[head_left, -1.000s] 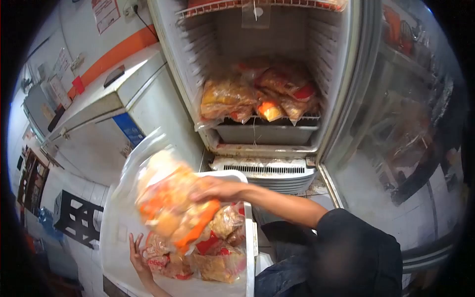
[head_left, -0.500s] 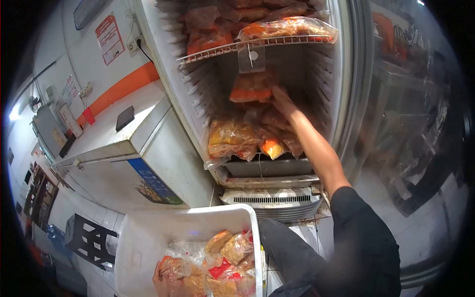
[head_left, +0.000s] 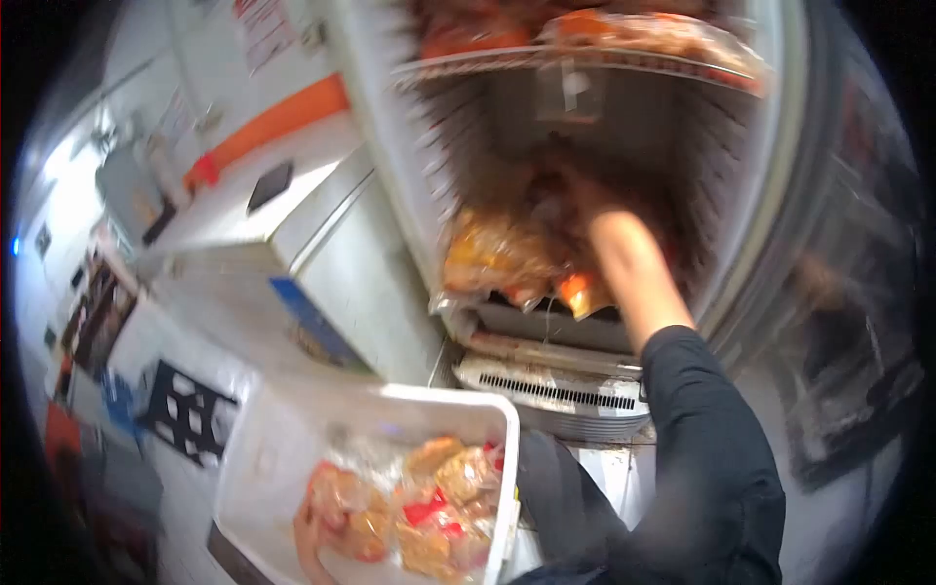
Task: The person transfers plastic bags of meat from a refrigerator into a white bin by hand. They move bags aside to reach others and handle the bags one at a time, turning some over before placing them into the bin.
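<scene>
My right hand (head_left: 575,190) reaches deep into the refrigerator, above the bags on its lower level. Motion blur and dimness hide its fingers and anything in them. Near it lie a clear plastic bag of yellowish food (head_left: 497,253) and a smaller bag with an orange and yellow patch (head_left: 577,291). Down in the white plastic bin (head_left: 511,458), my left hand (head_left: 308,538) is closed around the left edge of a clear bag of orange-brown food (head_left: 341,497). More bagged food (head_left: 458,478), some with red parts, lies to its right.
A wire shelf (head_left: 468,64) with orange bags crosses the refrigerator above my right arm. The glass door (head_left: 829,322) stands open at right. A white chest freezer (head_left: 234,219), with a dark flat object (head_left: 271,187) on top, is at left. A black crate (head_left: 190,413) sits beyond the bin.
My right hand has gone from holding an orange-marked bag under the shelf to a blurred position among the lower bags. That bag no longer shows clearly. The view has shifted; my left hand stays at its bag.
</scene>
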Tool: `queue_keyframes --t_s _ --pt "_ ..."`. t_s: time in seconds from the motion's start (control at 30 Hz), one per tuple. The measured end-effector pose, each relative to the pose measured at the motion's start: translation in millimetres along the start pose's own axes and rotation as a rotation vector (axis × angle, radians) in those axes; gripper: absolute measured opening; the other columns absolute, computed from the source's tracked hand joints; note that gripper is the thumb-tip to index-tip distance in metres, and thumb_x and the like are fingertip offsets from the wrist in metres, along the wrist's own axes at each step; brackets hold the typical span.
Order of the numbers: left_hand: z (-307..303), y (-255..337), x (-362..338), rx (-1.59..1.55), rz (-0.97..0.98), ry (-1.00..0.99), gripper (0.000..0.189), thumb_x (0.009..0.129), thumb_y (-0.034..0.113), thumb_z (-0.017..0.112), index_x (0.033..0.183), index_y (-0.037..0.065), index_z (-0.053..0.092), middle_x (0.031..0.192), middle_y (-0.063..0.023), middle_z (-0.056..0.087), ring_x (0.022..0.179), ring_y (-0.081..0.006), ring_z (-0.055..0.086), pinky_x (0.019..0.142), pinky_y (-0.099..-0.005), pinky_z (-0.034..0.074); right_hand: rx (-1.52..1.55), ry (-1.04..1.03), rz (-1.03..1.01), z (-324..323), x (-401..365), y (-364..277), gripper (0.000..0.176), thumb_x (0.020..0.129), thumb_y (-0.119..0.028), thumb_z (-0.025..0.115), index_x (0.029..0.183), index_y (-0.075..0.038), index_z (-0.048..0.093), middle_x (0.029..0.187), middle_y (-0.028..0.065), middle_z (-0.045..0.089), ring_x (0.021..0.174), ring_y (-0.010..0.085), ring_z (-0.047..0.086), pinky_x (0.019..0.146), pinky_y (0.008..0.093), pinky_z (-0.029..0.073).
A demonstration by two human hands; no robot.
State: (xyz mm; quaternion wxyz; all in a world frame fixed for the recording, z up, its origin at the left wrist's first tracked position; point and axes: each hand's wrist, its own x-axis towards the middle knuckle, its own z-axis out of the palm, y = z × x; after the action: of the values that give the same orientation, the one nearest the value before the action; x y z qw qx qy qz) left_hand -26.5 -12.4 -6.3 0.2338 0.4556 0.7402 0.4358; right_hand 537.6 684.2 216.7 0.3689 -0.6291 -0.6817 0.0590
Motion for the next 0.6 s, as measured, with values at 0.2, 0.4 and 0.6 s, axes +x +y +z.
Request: queue_keyframes --t_s 0.2,0.4,0.6 --pt "-24 -19 -15 0.126 -0.115 0.11 0.048 0.093 0.029 0.056 0.128 -0.004 0.056 0.116 -0.0173 0.066 0.104 -0.0211 0.063 0.09 -0.0349 0.05 -0.261 0.032 -0.39 -20 -76 -49 0.034 0.094 -0.036 0.058 0.105 -0.004 0.066 0.085 0.0111 0.067 0.082 0.0209 0.067 0.072 0.0385 0.055" --pt "-48 -11 -16 0.255 -0.125 0.834 0.036 0.091 0.034 0.063 0.087 -0.002 0.068 0.07 -0.0177 0.066 0.061 -0.019 0.06 0.061 -0.0347 0.046 -0.029 -0.51 -0.717 -4 -298 -248 0.035 0.093 -0.036 0.059 0.099 -0.003 0.069 0.078 0.0111 0.069 0.078 0.0207 0.068 0.071 0.0391 0.054" --pt "-55 -1 -22 0.248 -0.215 0.915 0.046 0.091 0.043 0.06 0.081 -0.001 0.067 0.066 -0.0193 0.064 0.064 -0.0337 0.062 0.065 -0.0401 0.048 -0.159 -1.175 -1.254 246 -543 -336 0.031 0.084 -0.035 0.066 0.095 -0.006 0.071 0.094 0.0173 0.07 0.087 0.0358 0.066 0.077 0.0438 0.05"
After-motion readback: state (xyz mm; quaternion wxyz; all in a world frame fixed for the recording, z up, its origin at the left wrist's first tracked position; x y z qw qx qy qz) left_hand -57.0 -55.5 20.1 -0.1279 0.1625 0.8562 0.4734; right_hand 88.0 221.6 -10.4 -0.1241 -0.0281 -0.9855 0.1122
